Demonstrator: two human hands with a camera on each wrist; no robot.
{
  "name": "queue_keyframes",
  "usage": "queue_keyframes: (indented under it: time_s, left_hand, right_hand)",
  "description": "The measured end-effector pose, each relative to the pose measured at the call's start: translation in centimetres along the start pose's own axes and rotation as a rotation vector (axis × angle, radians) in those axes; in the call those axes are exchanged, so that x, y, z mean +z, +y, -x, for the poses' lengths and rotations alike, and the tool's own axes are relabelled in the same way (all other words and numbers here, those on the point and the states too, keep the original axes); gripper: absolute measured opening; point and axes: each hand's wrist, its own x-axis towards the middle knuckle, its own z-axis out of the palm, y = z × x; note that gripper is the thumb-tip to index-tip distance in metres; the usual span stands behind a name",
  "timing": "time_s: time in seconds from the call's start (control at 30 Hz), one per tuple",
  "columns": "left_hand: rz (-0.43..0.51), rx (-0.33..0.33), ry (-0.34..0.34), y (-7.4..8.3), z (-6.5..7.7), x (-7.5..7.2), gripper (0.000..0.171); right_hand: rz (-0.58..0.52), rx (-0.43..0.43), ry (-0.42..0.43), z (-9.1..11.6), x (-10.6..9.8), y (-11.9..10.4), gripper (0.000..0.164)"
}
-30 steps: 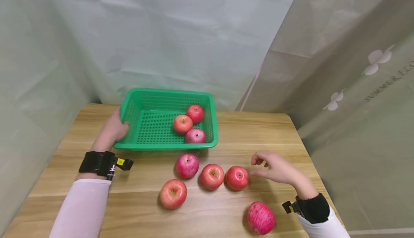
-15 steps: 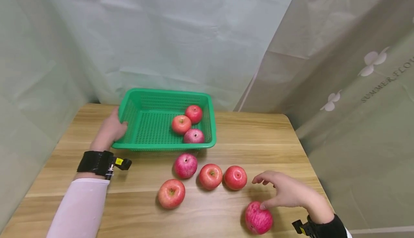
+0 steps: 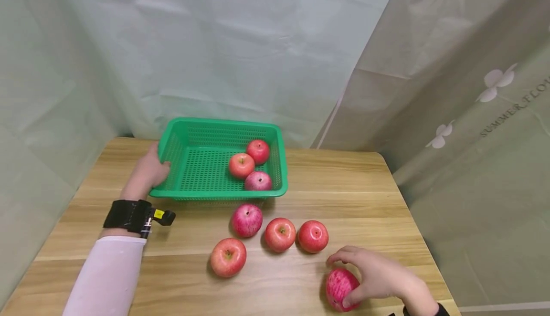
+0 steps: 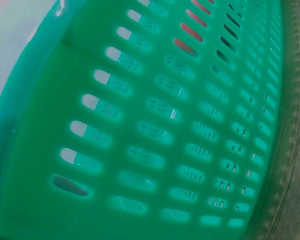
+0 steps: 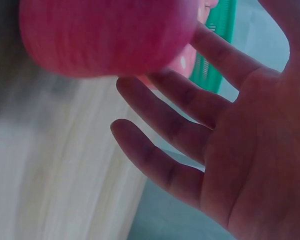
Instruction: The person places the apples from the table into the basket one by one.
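Observation:
At the left end of a green plastic basket point(image 3: 219, 194), my left hand point(image 3: 150, 170) grips the rim with the thumb on the inner side. The left wrist view is filled by the slotted wall of the basket point(image 4: 140, 125). Three apples sit inside, at its right end. My right hand point(image 3: 378, 274) reaches over a dark pink apple point(image 3: 338, 285) near the table's front, fingers on its far side and thumb on its near side. From the right wrist, the fingers of that hand point(image 5: 255, 150) look spread and nearly straight beside the apple point(image 5: 110, 35).
In front of the basket lie a striped apple point(image 3: 247, 220), a paler apple point(image 3: 228, 258), and two red apples side by side, one point(image 3: 280, 235) left of the other point(image 3: 313, 236). Pale curtains point(image 3: 240, 58) hang behind the wooden table point(image 3: 343, 173) and along both sides.
My right hand has moved toward me from beside the rightmost red apple and spread over the dark pink apple. The left hand and the basket have stayed put.

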Motion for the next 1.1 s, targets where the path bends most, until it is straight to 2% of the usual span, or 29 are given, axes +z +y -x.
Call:
queue_keyframes:
  time_s: [0.13,0.3,0.6,0.87,1.1]
  left_hand:
    - [0.004,-0.006,-0.003,0.0,-0.2,-0.1,0.070]
    - [0.005,-0.008,0.002,-0.2,-0.3,0.0,0.070]
    - [0.021,0.012,0.011,-0.3,-0.1,0.1,0.069]
    - [0.062,-0.008,-0.020,-0.4,0.3,0.4,0.068]
    - [0.044,0.015,-0.010,-0.4,0.2,0.2,0.069]
  right_hand:
    - [-0.035,-0.001,-0.020,0.1,0.5,-0.1,0.072]
    - [-0.016,-0.025,-0.013,0.1,1.3,-0.1,0.075]
    - [0.035,-0.089,0.010,-0.1,2.9,0.1,0.066]
    - [0.024,0.009,-0.030,0.4,3.2,0.3,0.067]
    - [0.001,0.012,-0.018,0.2,2.9,0.6,0.069]
